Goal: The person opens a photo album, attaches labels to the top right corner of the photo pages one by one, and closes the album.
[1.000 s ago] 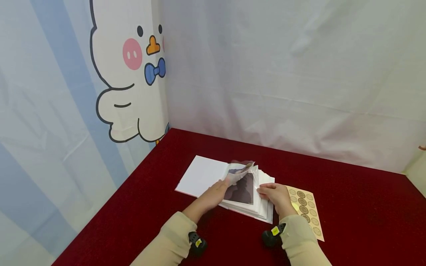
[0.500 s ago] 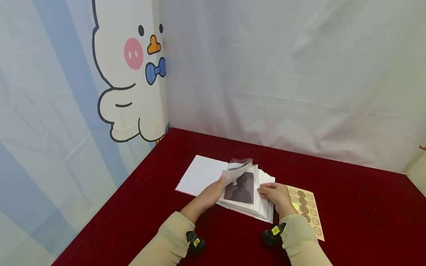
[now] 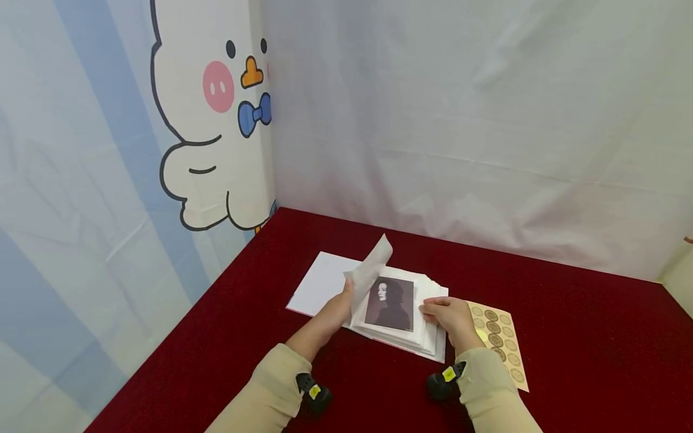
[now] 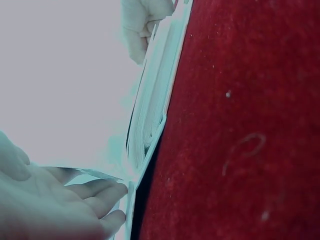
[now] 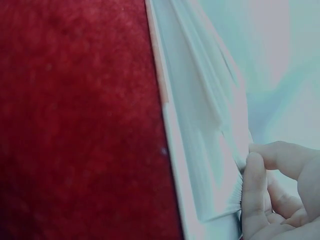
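Note:
In the head view a photo album (image 3: pixel 329 282) lies spread on the red table, its white inner cover to the left. One thin, translucent page (image 3: pixel 373 261) stands raised and curling near the spine. My left hand (image 3: pixel 332 311) touches this page from beside it; in the left wrist view its fingers (image 4: pixel 102 197) are fairly straight against the sheet. On the page beneath, a dark portrait photo (image 3: pixel 391 305) shows. At the album's right edge my right hand (image 3: pixel 453 320) pinches the stacked pages (image 5: pixel 220 165) between thumb and fingertip, as the right wrist view shows.
A yellowish sheet of round stickers (image 3: pixel 502 349) lies right of the album, partly under the right forearm. The red cloth-covered table (image 3: pixel 590 337) ends at a white curtain (image 3: pixel 460 120) behind and a cartoon-bird curtain (image 3: pixel 216 150) at left.
My left hand has moved left, and the thin page has swung up and leftward off the portrait photo, now fully uncovered. The right hand has stayed at the page edges.

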Tool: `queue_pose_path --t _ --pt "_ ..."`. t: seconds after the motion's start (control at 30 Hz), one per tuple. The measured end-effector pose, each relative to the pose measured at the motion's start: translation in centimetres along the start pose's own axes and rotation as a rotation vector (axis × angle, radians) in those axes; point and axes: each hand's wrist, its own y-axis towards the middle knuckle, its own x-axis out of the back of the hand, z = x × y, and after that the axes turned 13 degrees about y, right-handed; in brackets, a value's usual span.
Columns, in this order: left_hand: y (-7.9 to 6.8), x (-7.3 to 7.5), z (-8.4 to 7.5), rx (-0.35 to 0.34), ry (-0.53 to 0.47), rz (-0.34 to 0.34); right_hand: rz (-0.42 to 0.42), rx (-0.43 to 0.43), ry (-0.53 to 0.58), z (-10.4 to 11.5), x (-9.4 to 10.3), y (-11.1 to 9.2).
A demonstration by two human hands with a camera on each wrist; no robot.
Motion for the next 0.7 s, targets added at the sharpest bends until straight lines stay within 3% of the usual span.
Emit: queue_pose_path --t 0.17,0.3,0.5,0.7 --pt "-0.1 0.2 0.1 0.041 -0.059 -0.019 0.005 0.0 -0.004 0.0 0.1 -0.1" --pt "-0.2 0.3 0.3 0.033 -0.133 -0.022 0.008 -0.008 -0.01 0.1 0.1 -0.2" --pt "-0.1 0.7 0.8 -0.023 -0.325 -0.011 0.005 -0.008 0.002 0.1 0.1 -0.2" --pt "-0.3 0.8 1.2 0.015 -0.515 -0.013 -0.003 -0.004 -0.002 0.0 0.0 -0.2"
